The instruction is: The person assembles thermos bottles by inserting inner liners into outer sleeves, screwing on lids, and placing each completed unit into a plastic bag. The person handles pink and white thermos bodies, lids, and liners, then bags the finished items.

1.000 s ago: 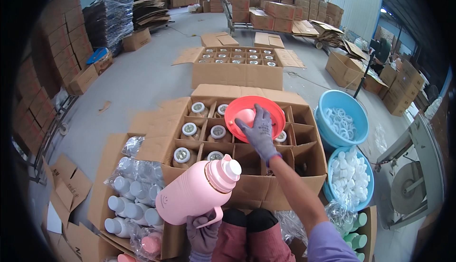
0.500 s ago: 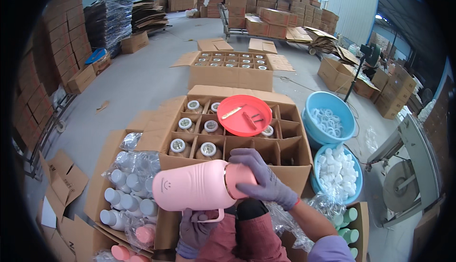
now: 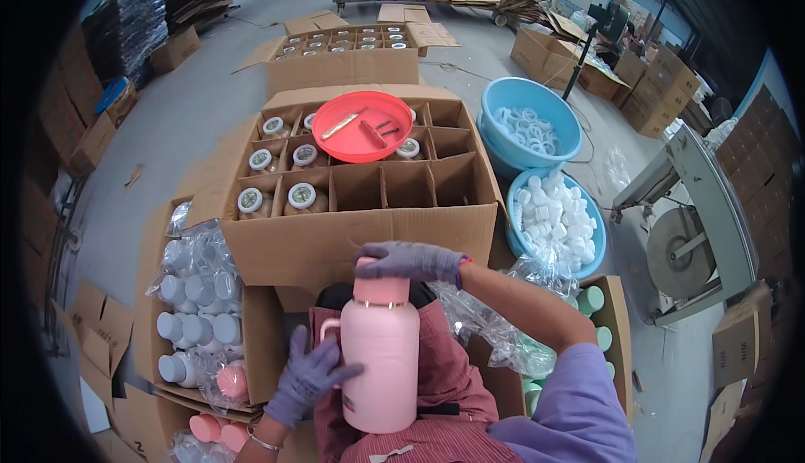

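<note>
We have the tall pink plastic vacuum flask with a side handle upright in our lap, against the striped red apron, just short of the near wall of the big divided cardboard carton. Our left hand, in a purple glove, is spread open and pressed flat on the flask's side by the handle, steadying it rather than clasping it. Our right hand, gloved the same, is curled down over the flask's top, fingers closed around the cap; whether the cap is fully seated we cannot tell, since the hand hides it. We judge the step in hand to be fitting or tightening the top of this flask. The carton's left cells hold flasks with white round lids, while the near cells to the right stand open, and a red round plastic dish with small tools rests across the far cells. The next move, as we read it, calls for a firm two-handed hold, a lift over the carton wall, and a straight drop into an open cell, clear of the dividers.
</note>
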A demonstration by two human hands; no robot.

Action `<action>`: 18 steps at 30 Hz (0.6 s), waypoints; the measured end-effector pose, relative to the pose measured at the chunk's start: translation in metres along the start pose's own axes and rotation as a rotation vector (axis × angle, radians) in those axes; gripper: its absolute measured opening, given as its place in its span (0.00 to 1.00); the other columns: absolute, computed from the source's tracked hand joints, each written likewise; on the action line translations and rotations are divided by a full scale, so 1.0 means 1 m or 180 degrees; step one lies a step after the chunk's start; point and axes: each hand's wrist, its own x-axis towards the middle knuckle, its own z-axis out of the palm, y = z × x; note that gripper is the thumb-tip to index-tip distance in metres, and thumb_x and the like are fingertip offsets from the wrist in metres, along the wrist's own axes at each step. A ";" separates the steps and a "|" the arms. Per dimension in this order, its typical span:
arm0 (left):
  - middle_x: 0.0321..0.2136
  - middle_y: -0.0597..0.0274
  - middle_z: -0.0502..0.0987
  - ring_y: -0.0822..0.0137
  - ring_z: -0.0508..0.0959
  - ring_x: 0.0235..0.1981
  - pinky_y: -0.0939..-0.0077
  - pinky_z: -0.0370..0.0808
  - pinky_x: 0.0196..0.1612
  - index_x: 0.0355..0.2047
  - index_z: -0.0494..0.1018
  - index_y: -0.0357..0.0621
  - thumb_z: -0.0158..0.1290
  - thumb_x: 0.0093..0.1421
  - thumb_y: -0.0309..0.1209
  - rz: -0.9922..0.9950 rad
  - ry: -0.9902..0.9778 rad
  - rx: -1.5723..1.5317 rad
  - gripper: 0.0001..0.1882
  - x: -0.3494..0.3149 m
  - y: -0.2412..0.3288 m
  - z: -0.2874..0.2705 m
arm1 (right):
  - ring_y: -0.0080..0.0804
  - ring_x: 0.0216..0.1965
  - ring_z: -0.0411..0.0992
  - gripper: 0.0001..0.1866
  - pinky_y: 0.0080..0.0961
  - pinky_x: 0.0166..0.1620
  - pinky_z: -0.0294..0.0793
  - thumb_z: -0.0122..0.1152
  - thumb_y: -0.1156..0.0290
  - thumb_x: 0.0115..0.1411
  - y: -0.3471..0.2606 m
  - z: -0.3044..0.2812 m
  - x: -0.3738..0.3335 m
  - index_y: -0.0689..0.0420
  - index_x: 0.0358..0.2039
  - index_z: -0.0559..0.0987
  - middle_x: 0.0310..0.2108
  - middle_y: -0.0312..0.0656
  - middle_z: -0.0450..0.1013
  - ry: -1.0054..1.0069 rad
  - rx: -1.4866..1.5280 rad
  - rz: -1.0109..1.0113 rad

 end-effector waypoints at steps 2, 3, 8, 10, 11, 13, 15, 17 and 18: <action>0.42 0.59 0.70 0.58 0.72 0.51 0.37 0.64 0.60 0.58 0.71 0.67 0.50 0.58 0.31 0.0353 -0.0220 -0.0579 0.27 -0.005 0.012 -0.012 | 0.44 0.52 0.73 0.27 0.35 0.56 0.71 0.53 0.47 0.64 0.015 0.019 -0.010 0.56 0.53 0.75 0.50 0.49 0.72 0.0100 -0.0284 -0.0786; 0.44 0.57 0.71 0.57 0.72 0.52 0.42 0.65 0.61 0.59 0.71 0.61 0.51 0.58 0.30 0.0397 -0.0346 -0.1134 0.26 -0.012 0.015 -0.018 | 0.48 0.52 0.72 0.29 0.37 0.57 0.70 0.55 0.46 0.62 0.017 0.031 -0.014 0.55 0.55 0.75 0.51 0.50 0.71 0.0199 -0.0377 -0.0910; 0.54 0.49 0.72 0.59 0.72 0.56 0.59 0.67 0.62 0.56 0.70 0.36 0.45 0.70 0.32 -0.2811 0.1434 -0.3468 0.19 0.007 0.064 -0.007 | 0.50 0.52 0.71 0.30 0.38 0.58 0.69 0.60 0.49 0.60 0.003 0.045 -0.034 0.54 0.57 0.75 0.50 0.53 0.70 0.0414 -0.0049 -0.0694; 0.54 0.45 0.75 0.59 0.75 0.54 0.66 0.70 0.58 0.57 0.69 0.30 0.41 0.73 0.34 -0.3249 0.1094 -0.3631 0.21 0.021 0.072 -0.002 | 0.50 0.53 0.70 0.30 0.39 0.59 0.68 0.62 0.50 0.59 0.000 0.046 -0.044 0.53 0.57 0.75 0.50 0.52 0.70 0.0416 -0.0225 -0.1037; 0.52 0.45 0.76 0.59 0.76 0.53 0.67 0.71 0.57 0.56 0.70 0.30 0.41 0.73 0.34 -0.3204 0.1198 -0.3868 0.21 0.027 0.068 0.001 | 0.50 0.53 0.70 0.30 0.40 0.59 0.68 0.63 0.50 0.58 -0.003 0.043 -0.052 0.53 0.57 0.75 0.50 0.52 0.70 0.0439 -0.0330 -0.1190; 0.48 0.46 0.79 0.59 0.78 0.50 0.69 0.72 0.56 0.54 0.71 0.29 0.40 0.72 0.33 -0.3159 0.1399 -0.4394 0.20 0.036 0.067 0.012 | 0.49 0.53 0.69 0.29 0.41 0.58 0.68 0.67 0.54 0.53 -0.016 0.041 -0.071 0.52 0.54 0.77 0.51 0.48 0.70 0.0384 -0.0367 -0.1471; 0.44 0.50 0.80 0.61 0.79 0.46 0.68 0.75 0.51 0.50 0.74 0.33 0.41 0.72 0.34 -0.2456 0.1092 -0.4054 0.18 0.050 0.051 0.017 | 0.48 0.52 0.68 0.28 0.41 0.57 0.68 0.68 0.55 0.51 -0.027 0.035 -0.087 0.51 0.52 0.78 0.51 0.45 0.70 0.0335 -0.0626 -0.1838; 0.44 0.52 0.80 0.61 0.79 0.44 0.67 0.75 0.49 0.50 0.74 0.34 0.43 0.71 0.34 -0.1539 0.1064 -0.3332 0.17 0.047 0.042 0.038 | 0.44 0.49 0.68 0.23 0.40 0.53 0.69 0.68 0.56 0.49 -0.038 0.039 -0.096 0.47 0.47 0.80 0.49 0.42 0.71 0.0212 -0.0526 -0.2198; 0.43 0.53 0.80 0.62 0.79 0.44 0.68 0.75 0.48 0.50 0.74 0.34 0.43 0.71 0.34 -0.1435 0.0940 -0.3493 0.17 0.053 0.040 0.041 | 0.44 0.49 0.68 0.21 0.40 0.53 0.69 0.68 0.56 0.50 -0.042 0.046 -0.097 0.46 0.45 0.81 0.48 0.41 0.71 0.0146 -0.0519 -0.2465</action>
